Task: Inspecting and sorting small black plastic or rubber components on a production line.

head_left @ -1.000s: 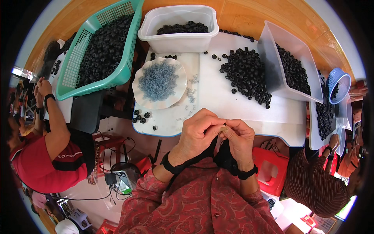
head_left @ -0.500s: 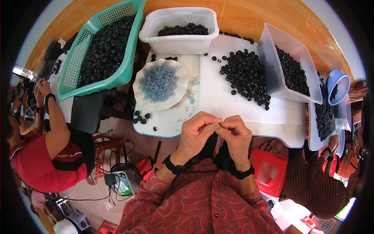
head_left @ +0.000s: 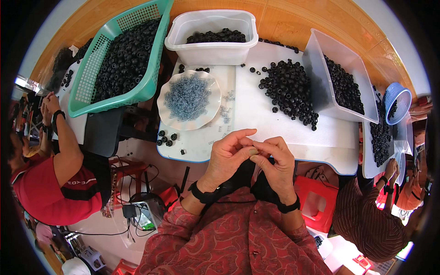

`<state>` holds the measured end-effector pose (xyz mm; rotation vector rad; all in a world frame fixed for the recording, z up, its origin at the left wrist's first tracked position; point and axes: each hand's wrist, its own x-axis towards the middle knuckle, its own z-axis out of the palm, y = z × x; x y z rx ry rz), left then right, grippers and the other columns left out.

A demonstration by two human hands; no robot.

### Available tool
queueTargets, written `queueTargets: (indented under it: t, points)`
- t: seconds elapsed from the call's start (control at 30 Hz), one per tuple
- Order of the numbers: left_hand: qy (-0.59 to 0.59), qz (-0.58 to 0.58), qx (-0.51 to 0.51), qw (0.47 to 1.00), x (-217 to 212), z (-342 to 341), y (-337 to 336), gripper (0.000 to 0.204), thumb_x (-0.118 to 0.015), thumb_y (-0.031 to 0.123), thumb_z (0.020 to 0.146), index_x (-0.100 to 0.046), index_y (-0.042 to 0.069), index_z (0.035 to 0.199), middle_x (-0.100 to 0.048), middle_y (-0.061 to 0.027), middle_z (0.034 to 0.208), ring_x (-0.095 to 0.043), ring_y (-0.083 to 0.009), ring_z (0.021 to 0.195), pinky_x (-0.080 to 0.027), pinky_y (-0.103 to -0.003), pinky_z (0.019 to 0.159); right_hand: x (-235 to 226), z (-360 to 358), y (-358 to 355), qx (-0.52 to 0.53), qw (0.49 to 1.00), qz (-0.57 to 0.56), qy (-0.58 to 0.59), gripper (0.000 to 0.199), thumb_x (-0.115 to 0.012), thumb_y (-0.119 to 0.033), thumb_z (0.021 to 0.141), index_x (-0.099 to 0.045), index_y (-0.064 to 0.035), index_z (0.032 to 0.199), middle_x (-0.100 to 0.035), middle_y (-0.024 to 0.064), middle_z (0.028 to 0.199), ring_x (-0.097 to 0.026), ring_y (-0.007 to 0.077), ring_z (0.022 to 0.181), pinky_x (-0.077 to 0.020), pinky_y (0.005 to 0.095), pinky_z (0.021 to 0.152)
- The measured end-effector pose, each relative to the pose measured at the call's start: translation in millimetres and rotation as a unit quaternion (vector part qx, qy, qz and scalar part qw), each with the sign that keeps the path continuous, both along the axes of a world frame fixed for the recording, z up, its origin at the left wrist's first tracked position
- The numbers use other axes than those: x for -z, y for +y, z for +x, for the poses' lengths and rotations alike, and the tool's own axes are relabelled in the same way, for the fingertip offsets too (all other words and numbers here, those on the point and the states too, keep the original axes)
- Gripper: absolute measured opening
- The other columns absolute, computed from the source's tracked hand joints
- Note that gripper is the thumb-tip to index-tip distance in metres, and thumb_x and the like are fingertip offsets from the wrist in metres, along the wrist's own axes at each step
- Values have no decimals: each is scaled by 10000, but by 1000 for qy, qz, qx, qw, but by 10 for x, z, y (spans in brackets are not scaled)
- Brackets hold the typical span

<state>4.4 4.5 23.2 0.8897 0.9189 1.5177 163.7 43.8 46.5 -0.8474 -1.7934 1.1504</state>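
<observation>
My left hand [head_left: 228,158] and my right hand [head_left: 276,160] meet fingertip to fingertip just above the near edge of the white table [head_left: 284,133]. Between the fingertips sits a tiny part, too small to identify; a small black piece seems to lie under them. Ahead of the hands lies a loose pile of black ring-shaped parts [head_left: 289,89]. To the left of it stands a white scalloped dish [head_left: 189,100] filled with small grey-blue pieces.
A teal basket [head_left: 121,59], a white tub [head_left: 211,34] and a clear bin [head_left: 341,82] all hold black rings. A small blue basket [head_left: 396,103] is at right. A person in red [head_left: 50,183] works at left, another in a striped top [head_left: 371,220] at right.
Both hands have stayed together at the table's near edge, with only small shifts of the fingers.
</observation>
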Motion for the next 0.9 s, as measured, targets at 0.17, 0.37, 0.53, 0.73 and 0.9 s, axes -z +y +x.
queueTargets:
  t: [0.17,0.37,0.53,0.73,0.9]
  points:
    - [-36,-9,36,999,58,-60,5,423,-609,-84,919,-538,-21,1332,-680,-99,997,-666,-150,911,-581,-281,820,-86,24,49,-28,998,-53,13,301,-660,46,891,-697,-51,1174,-573,57,984,-611,124,803,-511,231,715]
    - [-75,-53,24,995,51,6,42,355,-629,-52,923,-555,-34,1270,-674,-99,994,-671,-142,875,-616,-288,771,15,75,102,-47,992,-119,5,268,-617,50,918,-702,-30,1159,-568,22,950,-561,90,835,-458,204,737]
    - [-106,-57,-10,993,141,68,33,217,-659,-40,908,-625,-56,1122,-676,-115,1014,-684,-160,867,-628,-286,747,25,27,67,7,989,-131,61,183,-675,45,882,-724,-19,1046,-605,33,962,-604,106,865,-480,215,751]
    - [-85,-91,-35,992,51,104,-2,113,-674,-5,911,-685,-73,1001,-664,-129,1074,-695,-173,859,-618,-266,765,45,49,67,14,987,-141,71,176,-675,64,870,-718,-4,1026,-625,44,971,-607,109,867,-486,221,753]
    - [-90,-107,-15,990,-43,66,-33,177,-684,-11,899,-699,-54,1070,-628,-142,1181,-683,-172,921,-590,-254,832,15,85,96,12,988,-136,70,172,-672,69,870,-715,4,1023,-623,47,970,-610,112,862,-488,224,759]
